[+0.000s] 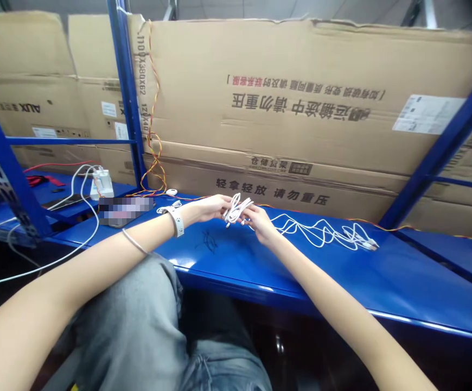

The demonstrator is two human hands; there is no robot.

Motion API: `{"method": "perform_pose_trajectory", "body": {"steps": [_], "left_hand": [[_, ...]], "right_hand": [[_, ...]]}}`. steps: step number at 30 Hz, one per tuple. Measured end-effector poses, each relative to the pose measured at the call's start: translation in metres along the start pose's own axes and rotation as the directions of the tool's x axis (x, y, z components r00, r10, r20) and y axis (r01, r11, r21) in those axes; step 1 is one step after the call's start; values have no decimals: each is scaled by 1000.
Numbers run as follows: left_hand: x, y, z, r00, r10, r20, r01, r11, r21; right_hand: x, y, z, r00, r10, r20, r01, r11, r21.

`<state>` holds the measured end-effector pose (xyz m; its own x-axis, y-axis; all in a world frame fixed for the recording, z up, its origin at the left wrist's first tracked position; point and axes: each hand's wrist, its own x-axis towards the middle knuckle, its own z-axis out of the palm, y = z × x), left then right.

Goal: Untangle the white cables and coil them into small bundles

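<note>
the left hand point(208, 208) and the right hand point(261, 224) were held close together above the blue steel counter point(236, 260), and both grips were closed on a small looped bundle of white cable point(233, 210). the bundle stood tilted between the two hands, with its loops pointing up and a little to the right. from the right hand, the loose white cable point(321, 231) ran to the right in wavy loops on the counter, roughly along the counter's long axis, and it finished at a plug point(368, 245) pointing right and slightly down. a white watch band point(176, 221) was on the left wrist. behind the hands stood large cardboard boxes point(285, 98), and a white power adapter point(102, 183) stood farther left.
</note>
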<state>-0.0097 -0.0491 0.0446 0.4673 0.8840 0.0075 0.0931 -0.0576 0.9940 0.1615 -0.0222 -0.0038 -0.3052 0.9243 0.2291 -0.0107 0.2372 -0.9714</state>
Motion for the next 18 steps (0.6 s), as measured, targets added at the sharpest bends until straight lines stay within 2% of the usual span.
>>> {"method": "perform_pose_trajectory", "body": {"steps": [6, 9, 12, 15, 18], "left_hand": [[4, -3, -4, 987, -10, -160, 4, 999, -40], [8, -2, -12, 951, -28, -309, 21, 999, -26], [13, -1, -30, 887, -48, -459, 59, 998, 9], [19, 0, -55, 830, -58, -555, 82, 996, 19], [21, -1, -80, 818, -72, -571, 106, 994, 26]], "right_hand": [[0, -8, -2, 998, 55, -16, -54, 998, 25], [3, -21, -22, 994, 95, -45, -95, 995, 0], [8, -36, -69, 988, 73, -135, -91, 987, -133], [9, -42, -133, 953, -2, -303, -49, 986, -159], [2, -35, -197, 841, -68, -537, -14, 989, -147]]}}
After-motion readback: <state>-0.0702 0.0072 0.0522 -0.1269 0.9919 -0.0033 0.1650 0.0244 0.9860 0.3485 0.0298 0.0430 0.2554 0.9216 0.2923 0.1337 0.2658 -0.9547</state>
